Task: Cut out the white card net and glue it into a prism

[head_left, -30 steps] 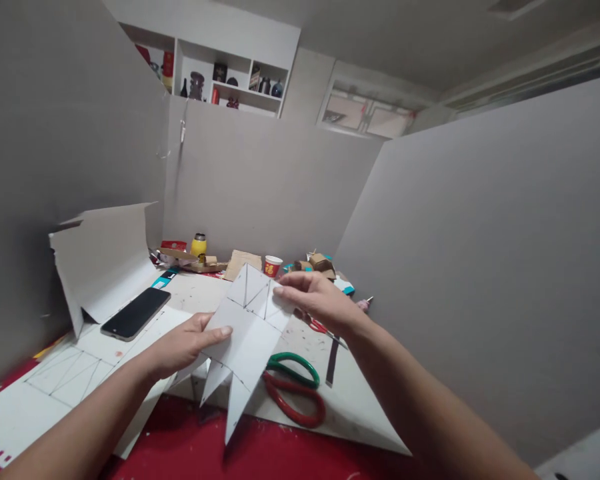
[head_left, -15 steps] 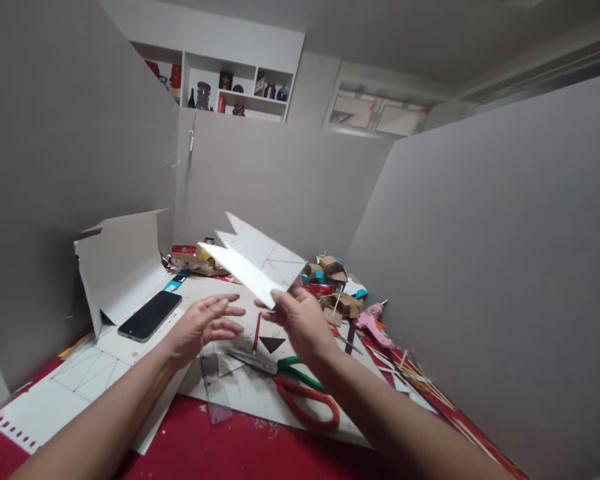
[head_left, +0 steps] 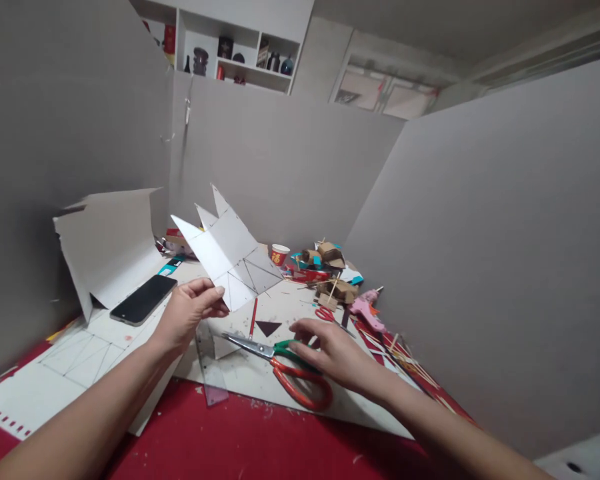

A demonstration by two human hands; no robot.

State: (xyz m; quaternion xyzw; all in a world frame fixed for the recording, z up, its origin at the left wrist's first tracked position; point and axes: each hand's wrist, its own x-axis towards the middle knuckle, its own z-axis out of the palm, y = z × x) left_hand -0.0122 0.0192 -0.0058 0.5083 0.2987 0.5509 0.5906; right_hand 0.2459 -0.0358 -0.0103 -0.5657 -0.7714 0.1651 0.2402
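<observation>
Between the thumb and fingers of my left hand, the lower edge of a folded white card piece is pinched. Pencil lines cross the card, and several pointed tips stick up at its far end. My right hand has its thumb and fingers apart and curved over the green handle of the scissors; whether they touch is hard to tell. The scissors, with one green and one orange handle, lie on the white board, blades to the left. A clear ruler lies partly under the blades.
A black phone rests on lined paper before a standing white card. Beyond the scissors lie a red pencil and a dark triangle. Cardboard scraps, a paper cup and a pink glue gun stand behind.
The folded card has passed from my right hand to my left and moved leftward. My right hand has let go and come down over the scissors' handles.
</observation>
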